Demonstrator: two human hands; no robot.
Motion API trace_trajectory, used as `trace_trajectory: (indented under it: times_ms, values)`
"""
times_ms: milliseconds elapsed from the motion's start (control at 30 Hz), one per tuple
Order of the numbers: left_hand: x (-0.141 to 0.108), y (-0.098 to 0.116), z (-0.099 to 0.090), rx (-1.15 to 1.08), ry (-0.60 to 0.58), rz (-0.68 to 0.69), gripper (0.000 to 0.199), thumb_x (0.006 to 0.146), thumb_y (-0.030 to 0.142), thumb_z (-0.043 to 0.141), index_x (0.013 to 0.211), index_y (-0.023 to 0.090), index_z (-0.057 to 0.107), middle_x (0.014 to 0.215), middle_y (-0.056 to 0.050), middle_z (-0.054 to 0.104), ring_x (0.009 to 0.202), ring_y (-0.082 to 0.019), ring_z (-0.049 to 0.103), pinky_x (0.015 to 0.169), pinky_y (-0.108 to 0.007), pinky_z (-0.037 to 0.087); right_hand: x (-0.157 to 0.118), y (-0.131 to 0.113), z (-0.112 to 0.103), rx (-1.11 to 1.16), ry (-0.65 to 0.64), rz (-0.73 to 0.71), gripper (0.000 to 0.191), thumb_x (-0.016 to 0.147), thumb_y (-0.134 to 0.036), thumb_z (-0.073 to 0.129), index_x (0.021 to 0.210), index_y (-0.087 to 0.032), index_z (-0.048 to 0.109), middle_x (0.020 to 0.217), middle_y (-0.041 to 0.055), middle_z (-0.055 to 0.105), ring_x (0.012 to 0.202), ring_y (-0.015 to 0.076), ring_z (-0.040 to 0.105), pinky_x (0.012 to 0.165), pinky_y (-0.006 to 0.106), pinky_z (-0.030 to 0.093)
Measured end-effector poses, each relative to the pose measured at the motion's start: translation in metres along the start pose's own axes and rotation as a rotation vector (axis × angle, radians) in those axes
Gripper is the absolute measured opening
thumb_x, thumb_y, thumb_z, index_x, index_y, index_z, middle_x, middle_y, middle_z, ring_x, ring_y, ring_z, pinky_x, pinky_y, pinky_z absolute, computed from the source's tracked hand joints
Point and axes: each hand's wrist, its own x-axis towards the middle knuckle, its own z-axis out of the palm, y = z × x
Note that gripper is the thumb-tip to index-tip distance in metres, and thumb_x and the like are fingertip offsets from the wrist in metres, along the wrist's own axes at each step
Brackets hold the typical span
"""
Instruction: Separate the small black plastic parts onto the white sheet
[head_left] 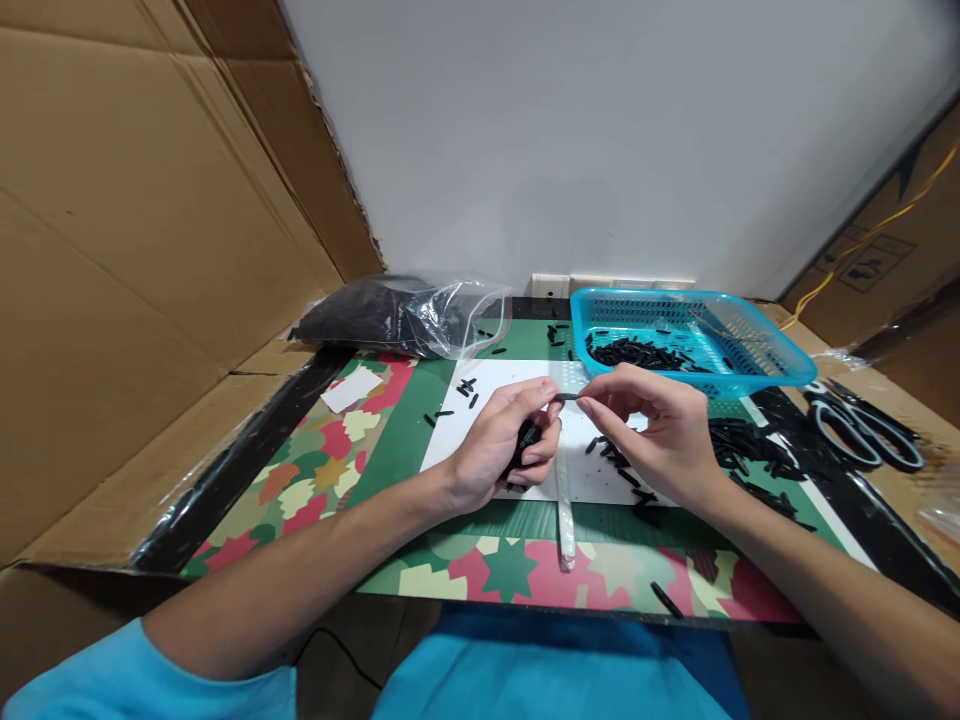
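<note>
Left hand point(495, 445): fingers closed around black pieces point(525, 440)
Right hand point(652, 430): fingertips pinching small black piece point(568, 397)
Blue basket point(694, 375): beyond right hand

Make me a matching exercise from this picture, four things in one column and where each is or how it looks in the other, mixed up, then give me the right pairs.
Column one
1. plastic bag
2. basket
3. scissors
4. left hand

Column two
A. blue, with loose bits inside
B. curled around black pieces
C. see-through, at the back left
D. black-and-white handles, at the right

Right pairs
1-C, 2-A, 3-D, 4-B
</note>
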Motion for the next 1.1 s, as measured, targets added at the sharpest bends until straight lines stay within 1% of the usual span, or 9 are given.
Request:
trace_trajectory:
  times_ms: [167,333,600,800,967,1100]
  values:
    - [-0.0002,-0.0001,-0.0006,0.003,-0.008,0.033,0.031,0.106,0.046,0.057,0.087,0.023,0.047,0.050,0.011,0.043,0.032,-0.005,0.026,0.032,-0.012,0.022,-0.0014,0.0018,0.0002,0.033,0.026,-0.011,0.006,0.100,-0.015,0.073,0.100,-0.021,0.074,0.082,-0.0015,0.067,0.060,0.0094,0.055,0.053,0.024,0.049]
    - [0.0004,-0.0012,-0.0019,-0.016,-0.010,0.054,0.028,0.107,0.044,0.055,0.088,0.024,0.049,0.050,0.011,0.043,0.033,-0.005,0.025,0.033,-0.012,0.022,-0.0012,0.0009,0.0003,0.028,0.033,-0.025,0.009,0.098,-0.012,0.073,0.099,-0.021,0.075,0.082,-0.0023,0.067,0.058,0.0078,0.056,0.051,0.021,0.048]
    - [0.0003,-0.0002,-0.0016,-0.030,-0.034,0.052,0.028,0.107,0.043,0.053,0.087,0.023,0.049,0.050,0.010,0.044,0.032,-0.006,0.027,0.032,-0.012,0.022,-0.0002,-0.0009,-0.0004,0.036,0.023,0.003,0.006,0.099,-0.015,0.074,0.097,-0.021,0.075,0.080,-0.0020,0.067,0.056,0.0078,0.055,0.050,0.022,0.047]
    - [0.0004,-0.0007,-0.0003,-0.013,-0.024,0.078,0.029,0.106,0.042,0.054,0.086,0.023,0.048,0.049,0.011,0.043,0.032,-0.005,0.026,0.032,-0.011,0.023,-0.0008,-0.0001,-0.0004,0.041,0.024,0.022,0.006,0.099,-0.016,0.074,0.098,-0.021,0.075,0.080,-0.0023,0.068,0.056,0.0078,0.055,0.051,0.023,0.048]
    - [0.0002,0.0008,0.0003,-0.005,0.000,0.082,0.025,0.105,0.042,0.057,0.091,0.025,0.046,0.048,0.012,0.043,0.031,-0.005,0.024,0.031,-0.011,0.022,-0.0012,0.0015,-0.0008,0.059,0.026,0.022,0.007,0.098,-0.015,0.075,0.099,-0.022,0.076,0.081,-0.0027,0.068,0.056,0.0077,0.055,0.050,0.023,0.048]
    - [0.0000,0.0009,0.0002,0.005,-0.002,0.080,0.024,0.105,0.043,0.058,0.093,0.026,0.046,0.048,0.013,0.043,0.031,-0.006,0.025,0.031,-0.011,0.022,-0.0012,0.0025,-0.0015,0.064,0.033,0.013,0.008,0.097,-0.014,0.076,0.099,-0.022,0.077,0.080,-0.0032,0.067,0.057,0.0071,0.056,0.050,0.022,0.048]
